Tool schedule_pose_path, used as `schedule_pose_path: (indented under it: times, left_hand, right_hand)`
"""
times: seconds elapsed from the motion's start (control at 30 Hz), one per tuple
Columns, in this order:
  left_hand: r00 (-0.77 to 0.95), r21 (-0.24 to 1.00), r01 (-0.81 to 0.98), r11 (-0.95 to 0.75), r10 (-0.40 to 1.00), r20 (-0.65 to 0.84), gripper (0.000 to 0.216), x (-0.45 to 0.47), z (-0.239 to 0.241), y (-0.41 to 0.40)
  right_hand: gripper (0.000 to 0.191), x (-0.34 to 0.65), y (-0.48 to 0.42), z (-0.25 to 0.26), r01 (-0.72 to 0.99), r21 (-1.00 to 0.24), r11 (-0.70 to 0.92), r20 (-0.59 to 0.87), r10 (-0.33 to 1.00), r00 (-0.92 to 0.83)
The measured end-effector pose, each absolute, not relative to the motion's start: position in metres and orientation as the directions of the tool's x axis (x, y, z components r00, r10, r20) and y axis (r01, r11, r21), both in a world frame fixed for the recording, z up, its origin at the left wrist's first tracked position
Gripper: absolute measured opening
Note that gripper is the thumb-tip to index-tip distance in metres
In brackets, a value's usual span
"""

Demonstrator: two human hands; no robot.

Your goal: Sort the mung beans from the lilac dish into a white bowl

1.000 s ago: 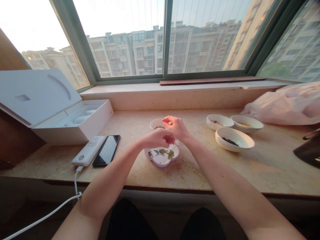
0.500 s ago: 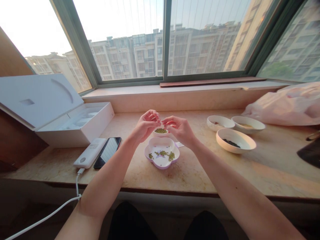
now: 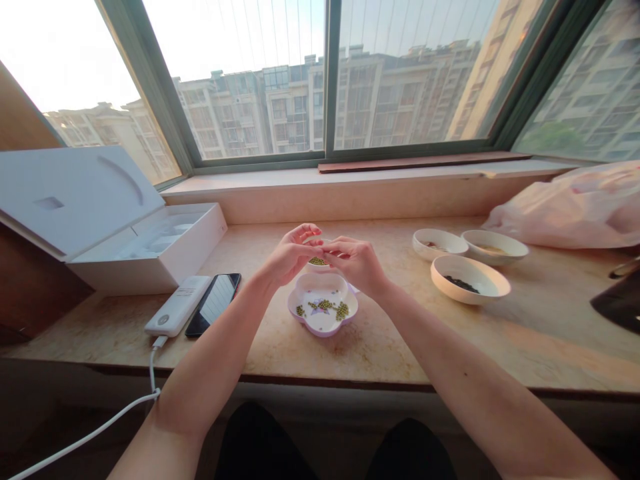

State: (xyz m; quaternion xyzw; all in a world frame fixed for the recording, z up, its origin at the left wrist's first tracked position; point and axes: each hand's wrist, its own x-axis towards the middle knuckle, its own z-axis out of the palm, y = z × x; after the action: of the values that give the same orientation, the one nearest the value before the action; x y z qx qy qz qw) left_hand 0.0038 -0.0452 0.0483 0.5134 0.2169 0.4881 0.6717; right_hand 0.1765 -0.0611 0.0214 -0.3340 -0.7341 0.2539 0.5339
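Note:
My left hand is held above the counter with its fingers loosely curled and its thumb stretched toward the other hand. My right hand has its fingertips pinched together, touching the left thumb; anything held between the hands is too small or hidden to make out. Partly covered by both hands, a small white bowl of green beans stands behind them. Nearer to me, below the hands, sits a flower-shaped white and lilac dish. A few groups of green beans lie scattered on its bottom.
Three white bowls stand on the right, the nearest bowl with dark contents. Behind them lies a plastic bag. An open white box, a phone and a cabled power bank are on the left.
My right hand has moved left, so its fingertips now meet my left thumb and cover more of the small bowl. The beans in the flower-shaped dish look the same.

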Motion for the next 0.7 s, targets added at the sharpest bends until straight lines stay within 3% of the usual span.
schedule_pose_path:
  times: [0.2,0.37,0.43,0.5,0.53,0.6,0.7]
  left_hand:
    - [0.455,0.906,-0.42,0.046,0.875,0.167,0.037,0.002,0.05,-0.046]
    - [0.413,0.935,-0.352,-0.051,0.888,0.204,0.025,0.005,0.049,-0.045]
    - [0.342,0.962,-0.232,-0.144,0.914,0.219,0.017,0.007,0.046,-0.044]
    - [0.307,0.96,0.018,-0.278,0.916,0.26,0.009,0.01,0.041,-0.045]
    - [0.332,0.916,0.178,-0.361,0.898,0.289,0.007,0.013,0.037,-0.046]
    - [0.47,0.713,0.454,-0.534,0.824,0.317,0.013,0.017,0.029,-0.05]
    - [0.644,0.391,0.613,-0.687,0.721,0.256,0.02,0.024,0.016,-0.057]
  right_hand:
    - [0.018,0.175,-0.062,0.02,0.271,-0.692,0.669,0.642,0.742,-0.194]
    - [0.022,0.177,-0.064,0.026,0.282,-0.71,0.646,0.629,0.761,-0.159]
    - [0.025,0.178,-0.066,0.032,0.222,-0.773,0.594,0.59,0.802,-0.089]
    - [0.027,0.18,-0.068,0.039,0.067,-0.847,0.527,0.525,0.85,-0.05]
    - [0.026,0.181,-0.069,0.042,-0.042,-0.874,0.484,0.485,0.872,-0.061]
    - [0.027,0.183,-0.073,0.049,-0.253,-0.901,0.354,0.4,0.902,-0.163]
    - [0.029,0.188,-0.079,0.056,-0.387,-0.916,0.104,0.27,0.874,-0.403]
